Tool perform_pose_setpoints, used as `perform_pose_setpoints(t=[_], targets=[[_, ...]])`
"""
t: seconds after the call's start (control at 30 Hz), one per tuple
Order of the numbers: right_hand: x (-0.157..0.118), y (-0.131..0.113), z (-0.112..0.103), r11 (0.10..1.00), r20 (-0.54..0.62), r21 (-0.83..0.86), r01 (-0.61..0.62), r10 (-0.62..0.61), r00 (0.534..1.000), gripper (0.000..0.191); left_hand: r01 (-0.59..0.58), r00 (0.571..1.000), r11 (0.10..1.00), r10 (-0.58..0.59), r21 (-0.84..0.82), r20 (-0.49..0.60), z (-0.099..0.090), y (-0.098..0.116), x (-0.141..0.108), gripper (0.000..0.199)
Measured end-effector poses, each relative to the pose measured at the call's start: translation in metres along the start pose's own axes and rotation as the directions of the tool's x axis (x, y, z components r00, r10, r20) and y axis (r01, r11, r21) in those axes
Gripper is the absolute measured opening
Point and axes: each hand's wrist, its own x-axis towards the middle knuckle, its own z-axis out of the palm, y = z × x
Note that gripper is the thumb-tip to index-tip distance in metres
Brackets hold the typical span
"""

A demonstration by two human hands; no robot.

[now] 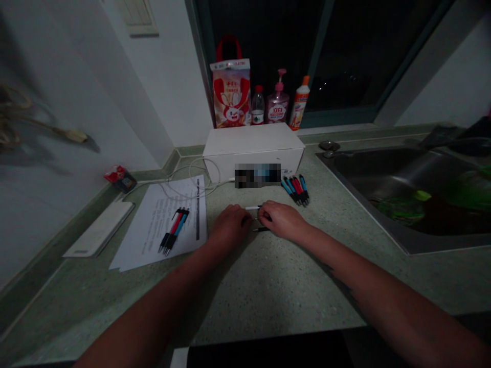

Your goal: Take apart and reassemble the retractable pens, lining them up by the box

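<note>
While both forearms were stretched over the speckled desk (268, 291), the left hand (230, 223) and the right hand (283, 220) were held close together, fingers curled inward. A slim white rod (252, 208) was seen spanning the gap between them; whether it was gripped by either hand could not be told, each grip being partly hidden by its own fingers. Just nearer the viewer, a thin black piece (263, 229) with a pale tip was noted beside the right hand. Blue and red pens (297, 190) were grouped by a white box (253, 140); more coloured pens (174, 230) were laid on printed sheets (153, 240), left. A steel sink (387, 232) was recorded at right.
</note>
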Motion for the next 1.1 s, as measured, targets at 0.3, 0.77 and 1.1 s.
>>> perform_pose_setpoints(t=[0.3, 0.77, 1.1], targets=[[0.001, 0.007, -0.007, 1.0, -0.182, -0.007, -0.001, 0.0, 0.983, 0.022, 0.11, 0.993, 0.994, -0.108, 0.03, -0.044, -0.003, -0.003, 0.006, 0.018], [0.005, 0.011, -0.003, 0.993, -0.135, -0.11, 0.046, -0.06, 0.989, 0.02, 0.133, 0.987, 0.99, -0.129, 0.039, -0.092, -0.005, -0.015, 0.007, 0.017], [0.003, 0.011, -0.004, 0.997, -0.167, -0.032, 0.076, -0.08, 0.983, 0.018, 0.097, 0.976, 0.969, -0.138, -0.227, -0.171, -0.001, -0.018, 0.009, 0.013]])
